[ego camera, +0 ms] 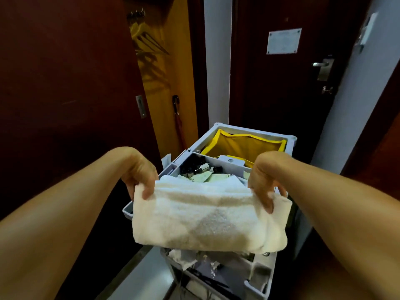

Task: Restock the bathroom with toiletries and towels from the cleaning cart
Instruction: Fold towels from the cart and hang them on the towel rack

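Holding a folded white towel (pixel 207 215) stretched between both hands, a person stands over a grey cleaning cart (pixel 229 135) in the lower centre of the frame. The towel's long axis runs left to right across the picture, nearly level, with its folded bulk hanging below the upper edge and facing the camera. The left hand (pixel 138 174) pinches the towel's upper left corner, thumb in front and fingers curled behind the cloth; the right hand (pixel 263 180) pinches the upper right corner in the same way. Each grip is closed on the fabric at an end, so the towel spans the gap between the hands and sags beneath them, hiding the near part of the cart's top tray. Behind the towel, the tray holds small dark bottles (pixel 201 167) and pale sachets (pixel 202 176). A yellow bag (pixel 242 144) lines the cart's far compartment. At upper left, hangers (pixel 147 40) hang in an open wooden closet, with a dark umbrella (pixel 178 124) below them. A dark door with a metal handle (pixel 322 66) fills the upper right.
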`<state>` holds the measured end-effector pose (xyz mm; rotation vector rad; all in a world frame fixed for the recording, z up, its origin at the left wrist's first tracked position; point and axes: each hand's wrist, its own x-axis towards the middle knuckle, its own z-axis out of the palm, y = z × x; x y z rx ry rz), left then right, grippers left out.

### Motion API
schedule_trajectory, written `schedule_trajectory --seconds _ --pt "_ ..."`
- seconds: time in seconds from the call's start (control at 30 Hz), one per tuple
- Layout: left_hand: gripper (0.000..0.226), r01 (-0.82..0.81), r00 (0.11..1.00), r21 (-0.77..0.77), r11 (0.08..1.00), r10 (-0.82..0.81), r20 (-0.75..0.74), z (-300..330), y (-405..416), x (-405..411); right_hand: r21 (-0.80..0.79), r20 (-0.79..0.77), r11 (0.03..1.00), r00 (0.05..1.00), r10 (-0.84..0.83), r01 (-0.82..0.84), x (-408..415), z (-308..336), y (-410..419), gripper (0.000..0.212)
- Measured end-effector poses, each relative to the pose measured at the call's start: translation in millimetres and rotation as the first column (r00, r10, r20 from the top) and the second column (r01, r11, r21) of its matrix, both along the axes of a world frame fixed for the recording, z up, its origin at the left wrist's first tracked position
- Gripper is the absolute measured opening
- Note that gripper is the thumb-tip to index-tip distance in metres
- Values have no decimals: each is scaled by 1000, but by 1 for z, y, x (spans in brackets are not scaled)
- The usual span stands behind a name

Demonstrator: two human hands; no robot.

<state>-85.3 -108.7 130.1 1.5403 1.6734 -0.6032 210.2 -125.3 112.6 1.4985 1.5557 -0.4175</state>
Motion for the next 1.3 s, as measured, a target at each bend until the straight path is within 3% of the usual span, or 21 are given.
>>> schedule_trajectory --seconds 0.17,0.23,0.33,0.4,0.5,0.67,0.83,0.93,1.0,1.07,1.13,1.17,1.23,1.3 --pt "27 -23 1000 -3 1000 23 -4 -19 19 0 60 -95 996 994 -55 61 1 -24 17 73" --pt "26 -31 998 33 999 33 -47 -31 29 2 122 -144 990 988 -56 74 0 -31 23 53" --pt "16 4 992 216 976 23 -123 -46 42 6 298 -285 950 959 -8 96 3 -47 39 10" --pt "8 69 987 376 924 -10 -158 -51 53 6 456 -352 881 935 50 125 5 -59 52 26" --pt "17 90 985 505 858 -1 -173 -59 69 1 694 -261 718 948 182 53 3 -72 74 30" --pt "36 233 932 558 797 -19 -361 -91 82 8 704 -170 710 965 198 -22 -5 -105 101 34" --pt "45 196 941 608 770 28 -338 -125 95 14 696 -210 717 964 162 31 -8 -153 114 36" --pt "47 180 942 635 751 55 -331 -143 97 13 736 -272 670 949 161 97 -7 -178 113 43" --pt "49 274 921 680 680 18 -389 -146 100 14 795 -239 605 939 249 42 -8 -182 112 42" --pt "50 424 870 696 580 -47 -491 -142 102 18 858 -144 501 885 442 -111 -13 -177 111 37" --pt "39 478 851 707 522 -76 -519 -134 103 26 857 -125 484 842 525 -175 -22 -165 109 32" --pt "34 414 887 720 557 -69 -456 -131 100 32 850 -180 512 843 507 -126 -25 -159 107 27" --pt "51 242 952 645 725 -49 -303 -134 97 46 808 -371 588 806 461 35 -28 -154 103 23" --pt "77 201 964 443 874 -97 -247 -144 90 62 662 -635 727 651 415 182 -28 -158 91 36"
